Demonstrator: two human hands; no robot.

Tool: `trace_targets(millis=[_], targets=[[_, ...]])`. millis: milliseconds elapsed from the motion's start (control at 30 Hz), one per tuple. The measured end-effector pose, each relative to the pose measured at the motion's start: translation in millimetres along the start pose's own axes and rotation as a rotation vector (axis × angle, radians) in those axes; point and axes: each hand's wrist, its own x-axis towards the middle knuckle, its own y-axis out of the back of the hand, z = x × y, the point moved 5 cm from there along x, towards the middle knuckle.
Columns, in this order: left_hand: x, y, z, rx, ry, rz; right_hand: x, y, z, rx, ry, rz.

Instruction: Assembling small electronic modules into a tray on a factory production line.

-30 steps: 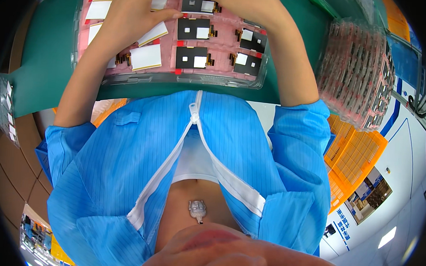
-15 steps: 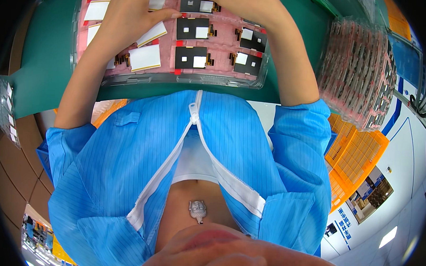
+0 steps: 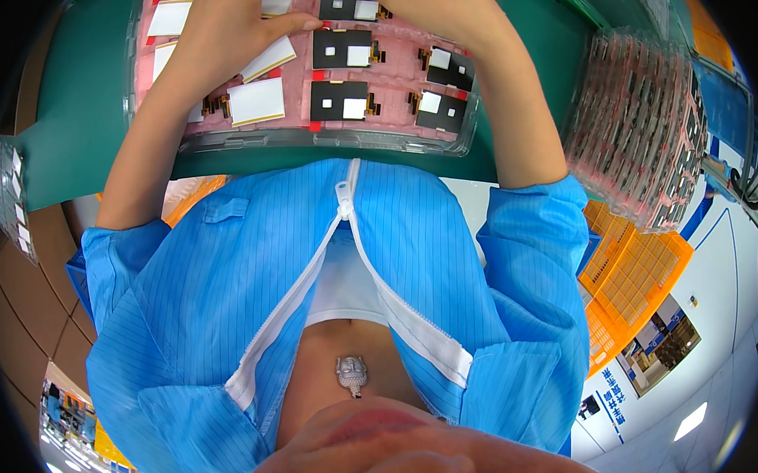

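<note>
Both—our left hand (image 3: pixel 223 31) and right hand (image 3: pixel 431 10)—are reaching over the pink tray (image 3: pixel 298 93) at the frame's upper centre, near a dark panel (image 3: pixel 348 13); whether they're gripping, we cannot tell.

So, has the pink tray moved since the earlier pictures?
No, not visibly: the pink tray keeps the same place against the near edge of the green table.

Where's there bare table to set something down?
The widest bare patch of green table lies left of the clear tray. A smaller one sits between the right forearm and the stacked trays; a thin strip shows between tray and blue jacket. The tray's crowded: panels, plus left hand and right hand.
</note>
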Motion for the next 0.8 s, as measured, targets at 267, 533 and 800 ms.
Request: trace_targets(millis=[267, 533, 800], targets=[[1, -18, -22, -0.929, -0.533, 0.345, -6, 0, -16, -0.151, 0.091, 0.095], [-10, -13, -12, 0.142, -0.099, 0.102, -19, -4, -33, -0.358, 0.221, 0.242], [0, 2, 7, 0.115, -0.056, 0.011, -32, -9, -49, -0.624, 0.255, 0.454]])
